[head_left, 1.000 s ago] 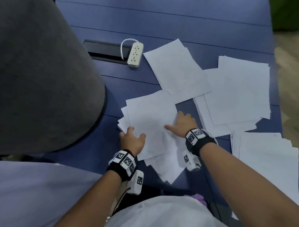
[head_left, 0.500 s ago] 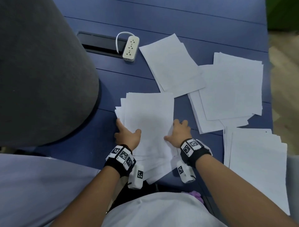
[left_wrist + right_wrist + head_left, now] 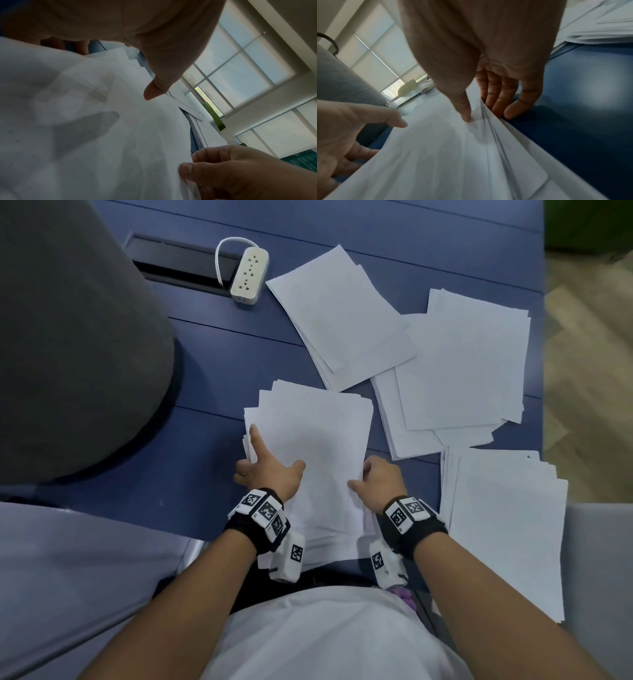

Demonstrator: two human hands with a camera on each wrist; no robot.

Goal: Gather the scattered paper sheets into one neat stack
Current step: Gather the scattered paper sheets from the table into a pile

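Note:
A loose pile of white paper sheets (image 3: 315, 453) lies on the blue table (image 3: 219, 361) right in front of me, its edges still staggered. My left hand (image 3: 267, 470) holds the pile's left edge: index finger stretched along it, thumb (image 3: 152, 92) over the top, other fingers curled beneath. My right hand (image 3: 376, 477) pinches the right edge, thumb (image 3: 465, 113) on top and fingers (image 3: 501, 102) under the lifted sheets. Three more paper piles lie apart: one far (image 3: 342, 316), one right (image 3: 462, 364), one near right (image 3: 503, 525).
A white power strip (image 3: 249, 275) lies by a black cable slot (image 3: 178, 265) at the far left. A large grey chair back (image 3: 68, 337) rises on the left. The table's right edge drops to a wooden floor (image 3: 589, 405).
Both hands slid from the top of the fanned pile to its side edges and pulled the sheets closer together. The left index finger has stretched out along the left edge.

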